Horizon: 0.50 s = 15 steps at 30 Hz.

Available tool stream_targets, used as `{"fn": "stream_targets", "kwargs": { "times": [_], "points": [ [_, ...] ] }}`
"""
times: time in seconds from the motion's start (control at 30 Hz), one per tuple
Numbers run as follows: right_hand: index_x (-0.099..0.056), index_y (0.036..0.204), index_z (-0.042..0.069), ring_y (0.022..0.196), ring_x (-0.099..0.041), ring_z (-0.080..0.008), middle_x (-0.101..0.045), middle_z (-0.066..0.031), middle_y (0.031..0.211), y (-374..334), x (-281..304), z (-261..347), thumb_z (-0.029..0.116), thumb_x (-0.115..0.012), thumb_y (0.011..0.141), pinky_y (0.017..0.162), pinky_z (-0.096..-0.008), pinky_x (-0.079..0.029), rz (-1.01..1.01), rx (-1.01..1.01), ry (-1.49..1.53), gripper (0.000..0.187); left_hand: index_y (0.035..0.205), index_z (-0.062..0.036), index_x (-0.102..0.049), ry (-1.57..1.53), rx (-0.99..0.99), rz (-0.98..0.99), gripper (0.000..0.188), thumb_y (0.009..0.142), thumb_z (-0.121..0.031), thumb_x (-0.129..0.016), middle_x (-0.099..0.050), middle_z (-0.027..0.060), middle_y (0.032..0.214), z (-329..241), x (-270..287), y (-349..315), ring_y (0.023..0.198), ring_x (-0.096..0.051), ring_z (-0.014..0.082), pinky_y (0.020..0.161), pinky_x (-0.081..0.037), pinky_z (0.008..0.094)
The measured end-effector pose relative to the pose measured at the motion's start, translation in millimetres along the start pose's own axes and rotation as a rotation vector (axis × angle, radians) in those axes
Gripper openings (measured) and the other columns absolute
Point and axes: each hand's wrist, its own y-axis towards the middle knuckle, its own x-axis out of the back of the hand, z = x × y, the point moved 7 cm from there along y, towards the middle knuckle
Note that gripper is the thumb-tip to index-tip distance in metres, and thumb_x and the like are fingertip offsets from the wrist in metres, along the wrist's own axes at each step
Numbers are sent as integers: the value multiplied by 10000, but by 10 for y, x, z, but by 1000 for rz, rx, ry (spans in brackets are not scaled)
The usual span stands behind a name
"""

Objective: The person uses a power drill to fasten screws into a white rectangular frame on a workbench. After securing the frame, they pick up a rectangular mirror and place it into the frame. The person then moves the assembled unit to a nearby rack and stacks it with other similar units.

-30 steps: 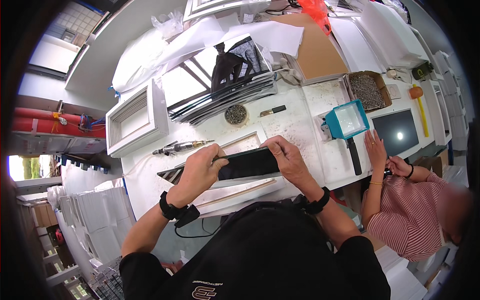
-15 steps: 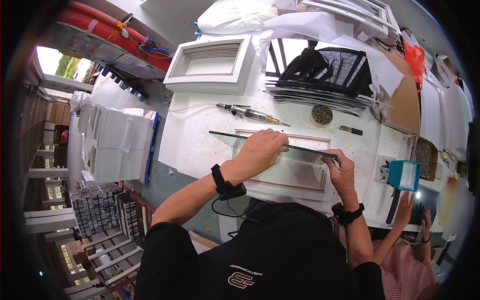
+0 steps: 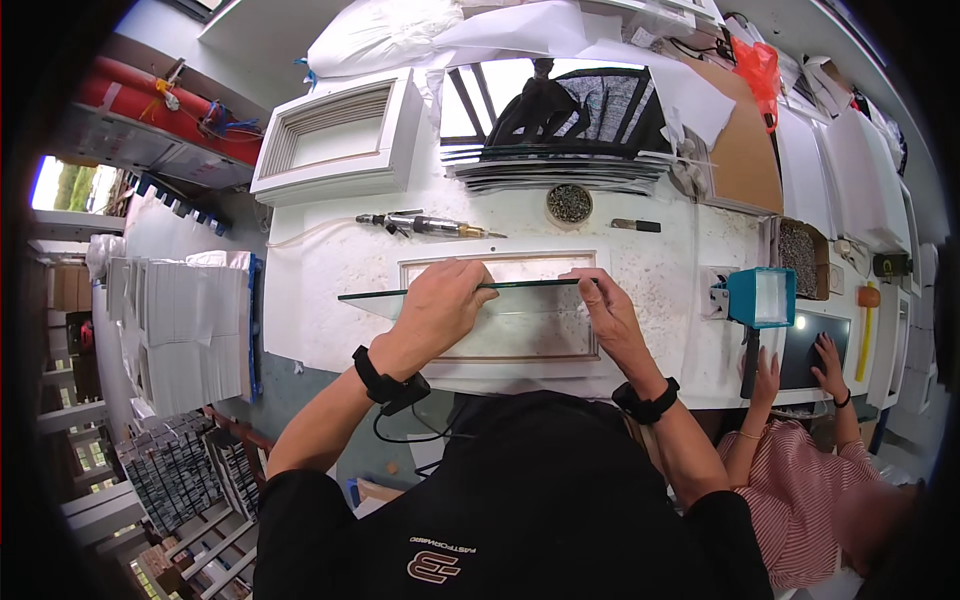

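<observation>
Both hands grip a clear glass pane (image 3: pixel 530 284) with a greenish edge, tilted steeply above a white rectangular frame (image 3: pixel 505 358) on the table. My left hand (image 3: pixel 440 300) is closed over the pane's upper edge, left of its middle. At the pane's right end, my right hand (image 3: pixel 608 312) pinches the edge between thumb and fingers. Through the glass, part of the frame shows. Beyond it lie a pneumatic screwdriver (image 3: pixel 425 225) with a hose, a round tub of small metal fasteners (image 3: pixel 569 204) and a short dark-handled tool (image 3: pixel 636 225).
White frames (image 3: pixel 400 150) are stacked at the far left, beside a stack of dark reflective panes (image 3: pixel 560 170). On the right stand a teal holder (image 3: pixel 760 298) and a box of fasteners (image 3: pixel 798 258). A co-worker's hands (image 3: pixel 768 375) rest near a dark panel (image 3: pixel 815 350).
The view has turned right, so the table appears further left. The pane's upper edge now looks nearly level, where it sloped down to the right before. Both hands keep their hold.
</observation>
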Motion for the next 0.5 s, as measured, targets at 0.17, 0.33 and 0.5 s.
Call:
{"fn": "stream_targets", "kwargs": {
  "times": [0.17, 0.33, 0.5],
  "points": [
    [-630, 1278, 37, 1222, -580, -217, -652, -118, 1286, -58, -37, 123, 334, -510, 1101, 1073, -329, -418, 59, 0, 56, 366, 954, -50, -663, -136, 103, 91, 143, 925, -179, -719, -699, 120, 920, -4, 29, -29, 884, -662, 336, 775, -517, 418],
    [-552, 1415, 48, 1318, -511, -176, -606, -80, 1391, -190, -95, 37, 396, -476, 1103, 1110, -306, -382, 128, -96, 212, 474, 1012, -54, -744, -174, 144, 261, 215, 977, -247, -655, -729, 122, 944, -68, 29, 2, 864, -684, 333, 766, -538, 415],
    [-522, 1446, 14, 1396, -436, -176, -525, -93, 1491, -267, -95, 1, 232, -409, 1079, 1168, -326, -337, 185, -77, 299, 442, 1016, -61, -774, -174, 20, 376, 215, 970, -220, -635, -745, 144, 945, -174, 52, 65, 858, -691, 354, 778, -548, 423]
  ]
}}
